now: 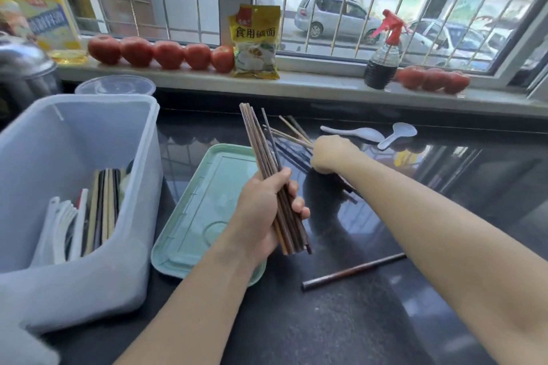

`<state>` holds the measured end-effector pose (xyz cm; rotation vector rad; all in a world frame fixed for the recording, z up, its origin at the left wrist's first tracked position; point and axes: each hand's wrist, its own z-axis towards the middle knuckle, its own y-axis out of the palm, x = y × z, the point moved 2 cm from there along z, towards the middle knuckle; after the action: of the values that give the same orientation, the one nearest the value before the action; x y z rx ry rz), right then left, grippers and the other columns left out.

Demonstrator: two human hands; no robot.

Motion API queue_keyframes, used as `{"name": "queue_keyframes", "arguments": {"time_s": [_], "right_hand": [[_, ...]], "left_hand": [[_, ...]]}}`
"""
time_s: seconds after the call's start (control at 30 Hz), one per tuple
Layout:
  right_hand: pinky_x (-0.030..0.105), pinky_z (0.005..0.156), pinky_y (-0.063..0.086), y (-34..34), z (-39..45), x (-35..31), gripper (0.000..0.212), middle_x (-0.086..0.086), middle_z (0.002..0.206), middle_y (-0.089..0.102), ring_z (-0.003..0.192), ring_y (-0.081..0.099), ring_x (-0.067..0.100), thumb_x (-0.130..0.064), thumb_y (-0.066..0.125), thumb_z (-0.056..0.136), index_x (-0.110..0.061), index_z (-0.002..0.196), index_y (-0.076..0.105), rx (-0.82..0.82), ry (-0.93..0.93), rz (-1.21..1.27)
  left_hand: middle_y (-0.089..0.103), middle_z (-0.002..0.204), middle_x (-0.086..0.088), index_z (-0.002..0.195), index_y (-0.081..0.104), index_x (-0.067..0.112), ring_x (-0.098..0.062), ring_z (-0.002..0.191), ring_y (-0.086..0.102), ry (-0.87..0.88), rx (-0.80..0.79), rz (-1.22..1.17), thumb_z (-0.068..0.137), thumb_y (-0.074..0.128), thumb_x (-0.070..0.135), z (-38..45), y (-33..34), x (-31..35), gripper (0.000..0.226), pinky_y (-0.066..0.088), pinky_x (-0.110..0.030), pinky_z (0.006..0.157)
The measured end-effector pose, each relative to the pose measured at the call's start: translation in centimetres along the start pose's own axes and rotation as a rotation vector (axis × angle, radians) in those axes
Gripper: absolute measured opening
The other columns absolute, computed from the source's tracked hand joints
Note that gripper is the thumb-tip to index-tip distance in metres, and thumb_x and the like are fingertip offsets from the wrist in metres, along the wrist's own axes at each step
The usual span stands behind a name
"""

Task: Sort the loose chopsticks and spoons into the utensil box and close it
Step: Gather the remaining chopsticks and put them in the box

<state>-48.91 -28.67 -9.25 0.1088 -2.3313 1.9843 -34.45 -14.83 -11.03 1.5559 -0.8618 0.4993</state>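
My left hand (pixel 268 207) grips a bundle of brown chopsticks (pixel 261 145), held upright above the green lid (pixel 204 210). My right hand (pixel 332 154) reaches over the dark counter and closes on loose chopsticks (pixel 292 135) lying there. One dark chopstick (pixel 353 271) lies alone near the counter's front. Two white spoons (pixel 355 132) (pixel 398 133) rest beyond my right hand. The translucent utensil box (pixel 89 133) stands open at the left, with chopsticks and white spoons inside.
A windowsill at the back carries rows of tomatoes (pixel 160 53), a yellow packet (pixel 256 41) and a dark spray bottle (pixel 382 59). An oil bottle (pixel 41 9) and a metal pot (pixel 23 68) stand far left. A clear round lid (pixel 115 84) sits behind the box.
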Motion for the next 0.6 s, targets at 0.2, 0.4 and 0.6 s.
{"name": "queue_keyframes", "arguments": {"time_s": [0.2,0.4,0.6], "right_hand": [[0.030,0.062,0.040,-6.7,-2.7,3.0,0.029,0.008,0.075,0.060,0.067,0.055,0.026,-0.029,0.045,0.100,-0.012,0.080,0.058,0.341,0.012,0.700],[0.044,0.078,0.061,-5.7,-10.2,3.9,0.013,0.011,0.083,0.065,0.076,0.065,0.030,-0.015,0.040,0.109,-0.014,0.102,0.051,0.550,-0.247,1.740],[0.033,0.068,0.055,3.0,-10.4,0.7,0.013,-0.004,0.065,0.049,0.058,0.050,0.012,-0.010,0.054,0.103,-0.020,0.095,0.059,0.474,-0.187,1.535]], "left_hand": [[0.048,0.068,-0.004,0.097,0.048,0.014,-0.016,0.046,0.043,0.211,0.071,0.063,0.106,0.049,0.010,1.6,-1.0,1.2,0.010,0.059,-0.039,0.062],[0.051,0.071,-0.001,0.094,0.050,0.017,-0.015,0.054,0.049,0.257,-0.003,-0.033,0.107,0.050,0.018,0.6,-0.8,1.7,0.014,0.059,-0.044,0.073],[0.052,0.072,-0.004,0.098,0.054,0.017,-0.020,0.055,0.050,0.443,-0.028,0.206,0.106,0.051,0.011,-0.9,0.3,1.2,0.010,0.051,-0.039,0.060]]}}
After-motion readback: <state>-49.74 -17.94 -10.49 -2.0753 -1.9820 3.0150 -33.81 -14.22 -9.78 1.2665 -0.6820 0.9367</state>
